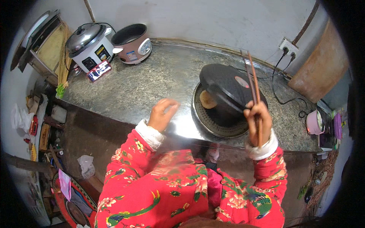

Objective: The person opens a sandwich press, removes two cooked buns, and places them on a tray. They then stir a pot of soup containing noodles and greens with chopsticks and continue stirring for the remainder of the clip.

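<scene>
Your left hand (161, 115) is empty, fingers loosely curled, left of the round dark metal electric pan (213, 123) on the grey speckled stone surface (152, 81). Your right hand (259, 119), at the pan's right, grips long brown wooden chopsticks (256, 89); whether it also touches the round black lid (224, 83) you cannot tell. Uncovering looks partly done: the lid tilts over the pan, exposing a round pale-brown flatbread (208, 99) inside its left part. The flatbread is not yet out, and the chopsticks are clear of it.
</scene>
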Motion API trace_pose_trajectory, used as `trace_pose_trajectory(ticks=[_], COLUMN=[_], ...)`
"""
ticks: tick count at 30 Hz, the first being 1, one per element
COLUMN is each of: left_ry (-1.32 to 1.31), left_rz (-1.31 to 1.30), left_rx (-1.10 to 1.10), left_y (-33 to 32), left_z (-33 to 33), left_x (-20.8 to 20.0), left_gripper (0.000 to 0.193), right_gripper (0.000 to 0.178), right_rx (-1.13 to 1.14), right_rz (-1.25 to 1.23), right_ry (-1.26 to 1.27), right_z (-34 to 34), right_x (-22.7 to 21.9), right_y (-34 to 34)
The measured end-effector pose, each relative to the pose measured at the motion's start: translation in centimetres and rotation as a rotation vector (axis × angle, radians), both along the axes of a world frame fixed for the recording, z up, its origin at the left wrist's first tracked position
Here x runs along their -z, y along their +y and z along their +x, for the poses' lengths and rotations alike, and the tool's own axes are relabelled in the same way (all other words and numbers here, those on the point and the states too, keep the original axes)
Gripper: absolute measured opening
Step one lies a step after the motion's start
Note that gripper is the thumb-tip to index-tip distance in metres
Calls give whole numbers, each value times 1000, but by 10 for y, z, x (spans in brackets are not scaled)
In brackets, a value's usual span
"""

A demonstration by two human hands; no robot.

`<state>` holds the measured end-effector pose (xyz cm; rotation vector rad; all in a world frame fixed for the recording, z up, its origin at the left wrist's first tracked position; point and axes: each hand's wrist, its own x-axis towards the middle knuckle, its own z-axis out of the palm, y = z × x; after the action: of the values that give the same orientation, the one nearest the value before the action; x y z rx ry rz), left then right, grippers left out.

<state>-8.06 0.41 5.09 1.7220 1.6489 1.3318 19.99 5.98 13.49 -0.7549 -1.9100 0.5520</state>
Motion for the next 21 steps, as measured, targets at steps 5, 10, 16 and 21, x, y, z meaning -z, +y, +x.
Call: trace_pose_trajectory(ticks=[5, 10, 16, 21], left_ry=[-32, -2, -17, -91], left_rz=[28, 54, 21, -65], left_rx=[14, 66, 152, 394], left_y=[-16, -19, -24, -32], left_z=[-11, -11, -2, 22], left_x=[-8, -15, -24, -38], left_gripper=[12, 14, 18, 32], right_gripper=[18, 17, 16, 18], right_rx=[-43, -26, 65, 57], right_rz=[-5, 6, -57, -3], right_ry=[-66, -113, -107, -11], right_z=[-10, -18, -22, -36], right_x=[58, 96, 100, 76], right_y=[-41, -59, -65, -68])
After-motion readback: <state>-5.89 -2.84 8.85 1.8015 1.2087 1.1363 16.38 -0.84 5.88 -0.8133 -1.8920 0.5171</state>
